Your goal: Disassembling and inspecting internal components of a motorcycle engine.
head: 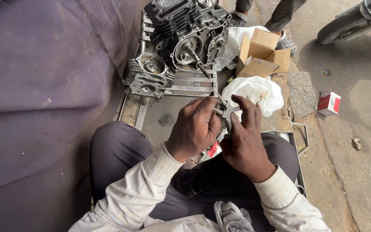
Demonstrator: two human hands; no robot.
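**A:** Head camera, looking straight down, and both hands are up over the lap. The left hand [194, 129] is curled, fingers pressed together, closed around one end of a small metal part [227, 111]. What's the other one doing?

**B:** The right hand [244, 141] has its fingertips pinching that same small metal part from the other side, index finger hooked over the top. The part sits between the two hands, just above the knees, mostly hidden by the knuckles. Its exact shape can't be made out.

**A:** Plenty around it. Right behind the hands lies a white plastic bag [254, 91], touching the fingers' outline in this view.

**B:** And further ahead, an engine block [190, 32] sits on a metal frame [194, 83], a shaft poking out toward the person. Beside it, to the left, a cylinder head [147, 75] rests at the frame's edge.

**A:** An open cardboard box [260, 56] stands right of the engine, near someone else's shoes [285, 42].

**B:** A small red and white box [329, 103] lies well apart on the ground to the right. A purple tarp [44, 86] fills the left side, and a grey rag [232, 217] rests in the lap.
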